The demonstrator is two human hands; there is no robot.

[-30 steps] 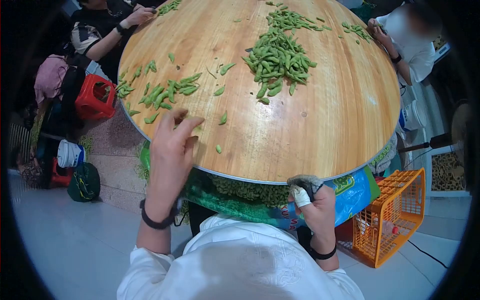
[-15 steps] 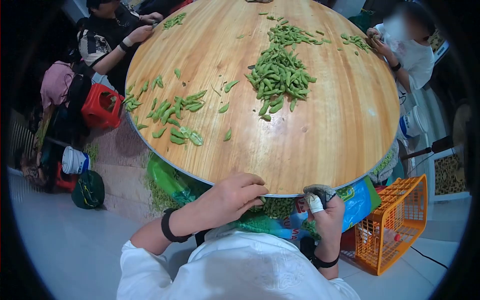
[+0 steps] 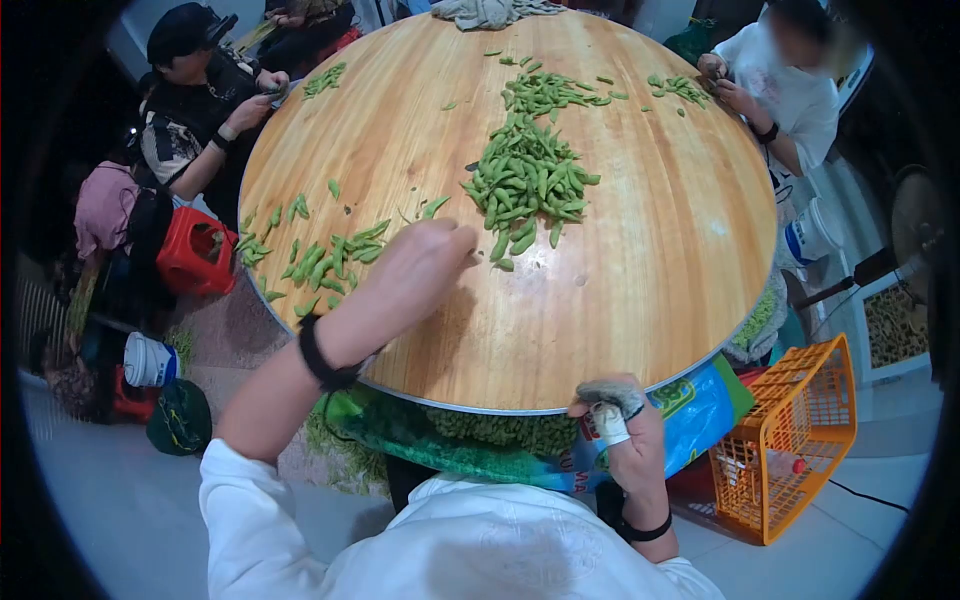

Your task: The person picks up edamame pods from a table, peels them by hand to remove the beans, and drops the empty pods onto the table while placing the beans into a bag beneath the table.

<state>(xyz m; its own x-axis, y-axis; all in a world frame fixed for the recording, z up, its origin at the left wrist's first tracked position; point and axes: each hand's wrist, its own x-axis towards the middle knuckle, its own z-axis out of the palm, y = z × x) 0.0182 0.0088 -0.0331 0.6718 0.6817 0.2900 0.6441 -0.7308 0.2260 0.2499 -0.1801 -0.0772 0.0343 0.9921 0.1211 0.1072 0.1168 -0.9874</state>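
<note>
My left hand (image 3: pixel 425 262) is over the table, back upward, between a loose scatter of green soybean pods (image 3: pixel 325 262) and the larger pile of pods (image 3: pixel 530 175). Its fingers bend down and blur, so I cannot see what is under them. At the near table edge is my right hand (image 3: pixel 625 425), its thumb wrapped in white tape and a grey cloth-like cover over the fingers. Those fingers are curled together; anything inside them is hidden. Below the edge, shelled green beans (image 3: pixel 530 430) lie in an open plastic bag (image 3: pixel 685 405).
Two people sit across the round wooden table (image 3: pixel 640 300), each handling pods. A grey cloth (image 3: pixel 490 12) lies at the far edge. An orange plastic crate (image 3: pixel 785 440) stands to the right, a red stool (image 3: pixel 195 250) and a white bucket (image 3: pixel 150 360) to the left.
My left hand has moved from the near edge, up and leftward over the table. My right hand stays at the edge. The view has shifted slightly.
</note>
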